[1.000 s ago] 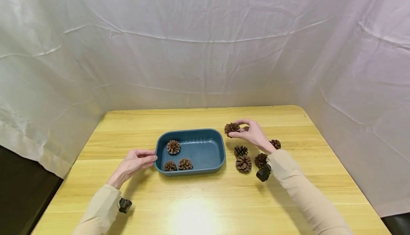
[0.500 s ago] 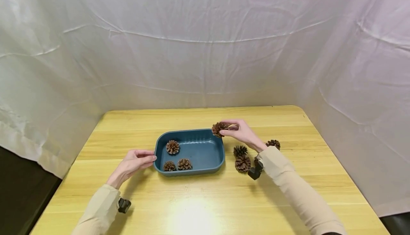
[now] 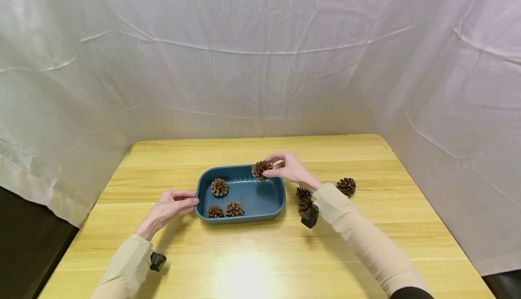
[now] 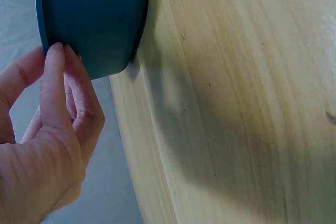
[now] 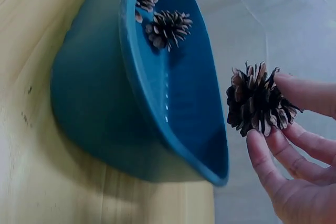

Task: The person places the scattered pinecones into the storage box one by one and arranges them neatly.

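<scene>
three pinecones [image 3: 223, 202] lie in the blue tray [image 3: 266, 201]; right hand [image 3: 290, 169] pinches a fourth pinecone [image 3: 260, 169] above it, left hand [image 3: 168, 207] seemingly touching the rim.

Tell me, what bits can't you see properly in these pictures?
- Head view: the right sleeve hides part of the pine cones beside the tray, so their count is unsure.
- Left wrist view: the frame edge cuts off the tray; its inside is hidden.
- Right wrist view: the right hand runs off the edge.

The right half of the tray [image 3: 281, 186] floor is bare; three pine cones [image 3: 220, 187] occupy its left half. Loose pine cones [image 3: 346, 186] obstruct the table [image 3: 252, 263] right of the tray. The table front is unobstructed.
</scene>
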